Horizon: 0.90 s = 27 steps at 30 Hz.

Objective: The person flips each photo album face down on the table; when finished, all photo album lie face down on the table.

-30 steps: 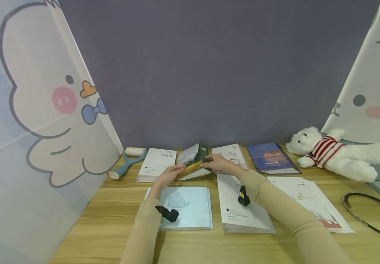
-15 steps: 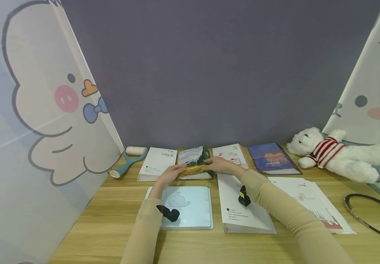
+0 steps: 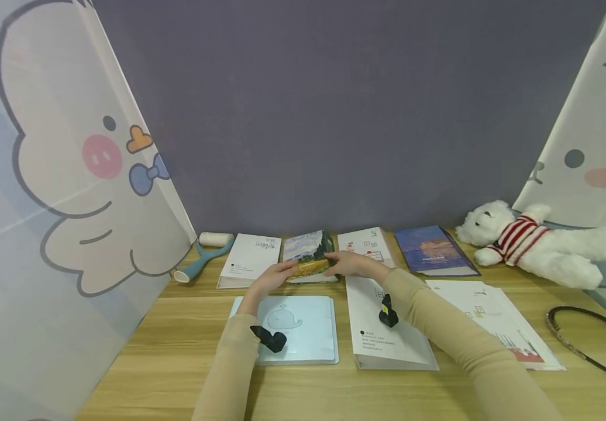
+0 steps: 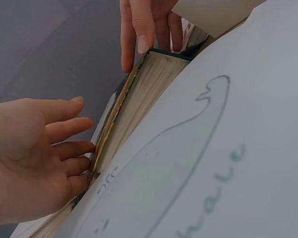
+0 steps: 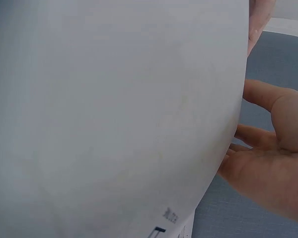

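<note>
A photo album with a landscape painting on its cover [image 3: 304, 247] lies flat in the back row. My left hand [image 3: 275, 277] is at its left front corner; in the left wrist view its loosely bent fingers touch the cover side. At the right side is my right hand [image 3: 351, 265], its straight fingers resting on the album's corner in the left wrist view. Neither hand is curled round the album, whose page edges [image 4: 139, 89] show. In the right wrist view a white cover [image 5: 129, 109] hides the right fingertips [image 5: 258, 93] partly.
A pale blue whale album [image 3: 292, 339] and a white album [image 3: 387, 345] lie in front. White [image 3: 250, 260] and purple-blue [image 3: 429, 251] albums flank the back row. A blue Y-shaped tool [image 3: 205, 260], teddy bear [image 3: 524, 242] and headband [image 3: 571, 345] lie at the sides.
The landscape album was held tilted with its right side turned up one second ago; it has come down flat and straight. The right fingers have loosened from its edge.
</note>
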Each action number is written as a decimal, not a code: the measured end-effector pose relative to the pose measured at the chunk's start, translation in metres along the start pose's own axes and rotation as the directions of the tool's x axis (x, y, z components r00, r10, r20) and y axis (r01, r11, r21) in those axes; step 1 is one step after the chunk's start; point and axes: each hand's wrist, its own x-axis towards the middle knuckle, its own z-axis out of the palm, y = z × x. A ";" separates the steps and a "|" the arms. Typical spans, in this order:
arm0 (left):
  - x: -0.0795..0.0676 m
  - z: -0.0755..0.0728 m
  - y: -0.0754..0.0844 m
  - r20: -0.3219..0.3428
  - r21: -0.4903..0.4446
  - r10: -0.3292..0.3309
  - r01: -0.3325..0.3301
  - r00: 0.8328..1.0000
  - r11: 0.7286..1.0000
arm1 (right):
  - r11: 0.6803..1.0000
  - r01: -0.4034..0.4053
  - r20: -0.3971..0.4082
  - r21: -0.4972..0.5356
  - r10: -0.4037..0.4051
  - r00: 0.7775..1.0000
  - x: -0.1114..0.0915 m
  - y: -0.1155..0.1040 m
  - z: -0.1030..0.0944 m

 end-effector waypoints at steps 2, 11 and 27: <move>0.000 0.001 0.000 0.001 0.005 0.008 -0.008 1.000 1.000 | 1.000 -0.013 0.005 0.011 0.013 1.000 0.000 0.000 0.000; -0.002 0.001 0.000 -0.020 0.049 0.063 -0.062 0.998 0.997 | 1.000 -0.020 -0.002 0.008 0.020 1.000 -0.002 0.001 -0.001; -0.029 -0.024 -0.005 -0.277 0.026 0.120 -0.117 0.953 0.993 | 0.964 0.256 -0.222 -0.075 -0.266 0.938 -0.011 -0.020 -0.009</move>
